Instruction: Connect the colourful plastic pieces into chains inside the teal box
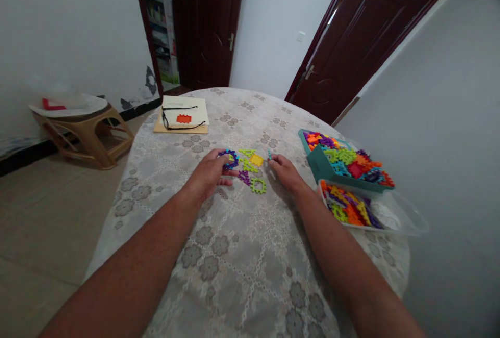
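Observation:
My left hand (211,170) grips a purple toothed building piece (233,163), with bits of blue and green showing at it. Between the fingertips of my right hand (284,169) is a small light-blue building piece (269,154), held on edge. On the cloth between the hands lie several flat toothed pieces: a green triangle (247,152), a yellow square (257,160), a purple piece (244,177) near my left fingers, and a green square frame (258,186) closest to me. Another green piece (250,166) lies beside the yellow square.
At the right stand a teal box (324,167) and a clear plastic tub (410,218), both holding many coloured pieces. Black glasses (165,119) and an orange piece (184,119) rest on papers (201,103) at the back left. A stool (88,140) stands beyond the round table (234,286).

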{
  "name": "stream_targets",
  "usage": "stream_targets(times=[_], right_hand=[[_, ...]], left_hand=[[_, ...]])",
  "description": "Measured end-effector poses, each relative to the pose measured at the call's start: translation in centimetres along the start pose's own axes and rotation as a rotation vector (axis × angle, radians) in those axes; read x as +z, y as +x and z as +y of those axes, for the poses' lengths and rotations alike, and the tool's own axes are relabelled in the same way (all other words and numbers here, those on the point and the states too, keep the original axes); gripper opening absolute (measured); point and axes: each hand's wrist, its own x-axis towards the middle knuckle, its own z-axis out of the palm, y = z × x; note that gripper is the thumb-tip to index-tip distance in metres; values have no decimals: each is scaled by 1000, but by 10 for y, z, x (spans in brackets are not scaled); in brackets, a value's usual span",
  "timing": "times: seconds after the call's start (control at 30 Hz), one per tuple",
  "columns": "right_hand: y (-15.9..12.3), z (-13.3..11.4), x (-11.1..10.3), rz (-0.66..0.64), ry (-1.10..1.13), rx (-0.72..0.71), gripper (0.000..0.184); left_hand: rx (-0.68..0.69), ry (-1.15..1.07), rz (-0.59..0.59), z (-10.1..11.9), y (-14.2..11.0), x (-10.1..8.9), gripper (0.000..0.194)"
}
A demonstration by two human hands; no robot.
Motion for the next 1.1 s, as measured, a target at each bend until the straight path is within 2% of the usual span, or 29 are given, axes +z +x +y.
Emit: stream_targets(times=[0.1,0.17,0.33,0.43,0.57,0.67,0.83,1.0,1.1], right_hand=[[-34,-15,4,-93,153,-3,22],[-51,-27,10,-90,216,-28,18],[-70,-62,31,-19,11,-267,16],[-72,-78,41,-43,-61,-381,26],[-67,-74,40,6,-79,-410,51],[-54,-55,31,69,-163,-358,48],[-16,-25,25,17,-387,-295,45],[10,-22,37,-58,-552,-147,49],[12,-23,44,-37,-536,-65,52]], left_hand=[[-28,61,-52,-3,0,2,27],[-49,108,-93,-6,-1,3,26],[-58,150,-236,-13,-4,7,39],[-27,168,-310,-18,-5,9,42],[15,195,-223,-19,-2,7,36],[51,135,-111,-11,2,1,42],[98,-24,94,3,10,-12,53],[83,-134,127,0,14,-13,60],[63,-185,134,-2,14,-12,58]])
